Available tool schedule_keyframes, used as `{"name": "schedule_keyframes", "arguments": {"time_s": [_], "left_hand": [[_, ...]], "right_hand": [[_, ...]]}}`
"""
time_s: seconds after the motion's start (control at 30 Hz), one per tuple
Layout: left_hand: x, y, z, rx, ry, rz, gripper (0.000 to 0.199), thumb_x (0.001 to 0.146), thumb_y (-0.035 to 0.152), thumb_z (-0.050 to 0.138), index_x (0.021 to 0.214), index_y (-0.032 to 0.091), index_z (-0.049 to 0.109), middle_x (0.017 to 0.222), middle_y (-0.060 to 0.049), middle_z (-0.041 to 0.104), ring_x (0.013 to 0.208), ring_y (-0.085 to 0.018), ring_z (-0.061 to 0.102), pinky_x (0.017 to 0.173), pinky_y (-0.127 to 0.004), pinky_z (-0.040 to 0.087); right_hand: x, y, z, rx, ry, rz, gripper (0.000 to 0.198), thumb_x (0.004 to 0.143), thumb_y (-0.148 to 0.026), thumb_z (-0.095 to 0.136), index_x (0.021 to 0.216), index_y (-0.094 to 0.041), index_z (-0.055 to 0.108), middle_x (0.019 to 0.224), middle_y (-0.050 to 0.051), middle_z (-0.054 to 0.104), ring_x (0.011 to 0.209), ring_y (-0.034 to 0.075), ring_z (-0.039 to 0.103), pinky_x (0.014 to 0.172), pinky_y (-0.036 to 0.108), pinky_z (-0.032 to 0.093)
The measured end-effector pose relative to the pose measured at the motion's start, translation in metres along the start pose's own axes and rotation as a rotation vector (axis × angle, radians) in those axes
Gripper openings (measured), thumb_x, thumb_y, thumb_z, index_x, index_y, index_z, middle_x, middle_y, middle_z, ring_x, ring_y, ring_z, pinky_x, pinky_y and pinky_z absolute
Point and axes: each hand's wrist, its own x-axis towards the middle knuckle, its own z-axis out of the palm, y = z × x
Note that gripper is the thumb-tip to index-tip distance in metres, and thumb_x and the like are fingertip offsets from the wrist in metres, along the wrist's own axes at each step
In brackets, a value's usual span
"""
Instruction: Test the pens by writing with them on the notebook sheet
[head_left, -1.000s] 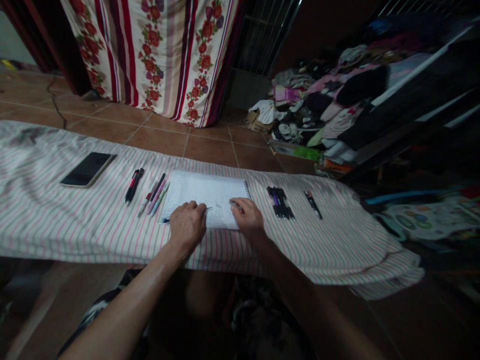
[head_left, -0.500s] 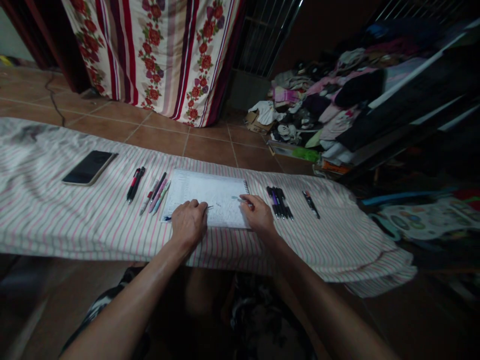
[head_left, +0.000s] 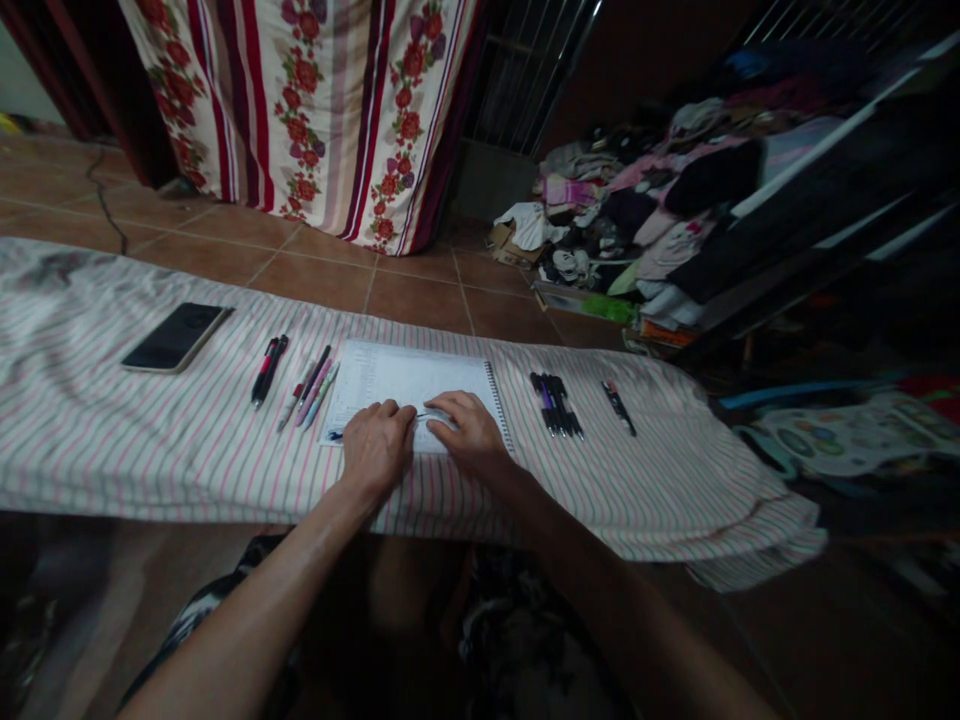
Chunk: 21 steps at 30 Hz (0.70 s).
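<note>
A spiral notebook (head_left: 405, 365) with writing on its page lies on the striped cloth. My left hand (head_left: 379, 440) rests on its lower left part, fingers curled round a pen (head_left: 335, 436). The pen's dark blue end shows left of the hand, and its thin tip sticks out to the right; the middle is hidden. My right hand (head_left: 471, 432) is over the lower right of the page. Its thumb and fingers are apart, close to the pen's tip, with nothing visibly held.
Left of the notebook lie several pens (head_left: 319, 393), two more pens (head_left: 270, 370) and a phone (head_left: 176, 337). To the right are a group of dark pens (head_left: 556, 405) and a black pen (head_left: 619, 407). Beyond the striped cloth (head_left: 675, 470) are a floral curtain (head_left: 300, 110) and heaped clothes (head_left: 637, 190).
My right hand has moved left across the page, from the notebook's spiral edge to the pen's tip. My left hand has stayed in place.
</note>
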Motion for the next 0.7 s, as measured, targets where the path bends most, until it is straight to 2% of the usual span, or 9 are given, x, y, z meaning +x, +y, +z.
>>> {"name": "schedule_keyframes", "arguments": {"time_s": [0.33,0.53,0.7], "left_hand": [[-0.0007,0.0007,-0.0023,-0.023,-0.022,0.017,0.031,0.09,0.03,0.031,0.098,0.025,0.06,0.084,-0.004,0.062,0.08,-0.019,0.057,0.067,-0.029,0.035],[-0.0008,0.0004,-0.0033,-0.032,-0.054,0.013,0.029,0.089,0.03,0.033,0.098,0.025,0.061,0.085,-0.004,0.062,0.082,-0.019,0.057,0.069,-0.029,0.036],[-0.0016,-0.001,-0.0017,-0.028,-0.031,0.022,0.029,0.089,0.031,0.034,0.098,0.025,0.061,0.084,-0.004,0.062,0.081,-0.019,0.057,0.068,-0.03,0.036]], "right_hand": [[0.0001,-0.0055,0.0032,-0.017,0.02,-0.012,0.012,0.077,-0.02,0.057,0.085,-0.02,0.066,0.094,0.005,0.062,0.091,0.019,0.052,0.083,0.033,0.042],[0.0006,-0.0062,0.0022,-0.013,0.012,-0.001,0.012,0.078,-0.017,0.055,0.08,-0.021,0.066,0.092,0.004,0.062,0.09,0.018,0.053,0.082,0.033,0.042],[0.0011,-0.0035,0.0036,-0.016,0.01,-0.022,0.011,0.079,-0.019,0.055,0.08,-0.021,0.066,0.092,0.004,0.062,0.09,0.018,0.053,0.082,0.032,0.042]]}}
